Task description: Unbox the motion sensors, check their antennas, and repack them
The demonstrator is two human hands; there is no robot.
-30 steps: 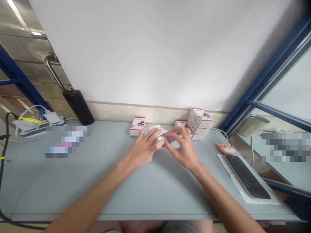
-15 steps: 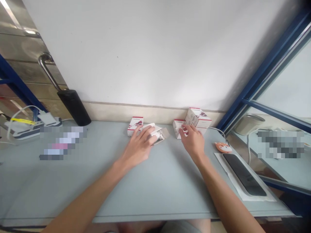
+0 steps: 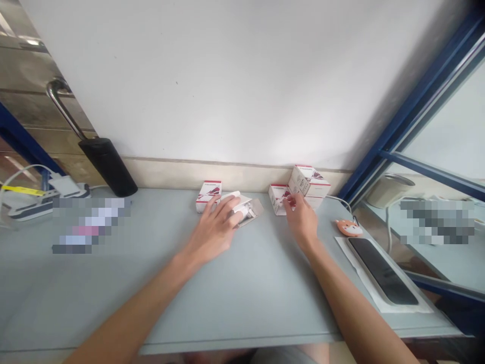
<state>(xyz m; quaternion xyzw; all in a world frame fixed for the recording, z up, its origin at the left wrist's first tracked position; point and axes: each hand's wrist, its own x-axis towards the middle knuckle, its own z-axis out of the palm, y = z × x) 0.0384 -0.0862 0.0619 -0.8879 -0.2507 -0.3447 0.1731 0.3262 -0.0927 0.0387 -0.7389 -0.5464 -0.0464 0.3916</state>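
Observation:
My left hand is closed around an opened white carton, whose flap points to the right and which has small white pieces showing inside. Just behind its fingers, a small red-and-white box stands on the grey desk. My right hand has its thumb and fingers curled against the right side of another small red-and-white box, partly covering it. Behind that hand rises a stack of similar boxes, touching or nearly touching the gripped box.
To the right lie an orange animal-face case and a dark phone on white paper. A black cylinder and a power strip with cables are at the left. A white wall borders the desk's back; a blue frame stands right.
The camera view has turned slightly, so items at the left sit further left. My right fingers have shifted slightly at the small box. My left hand keeps its hold on the carton.

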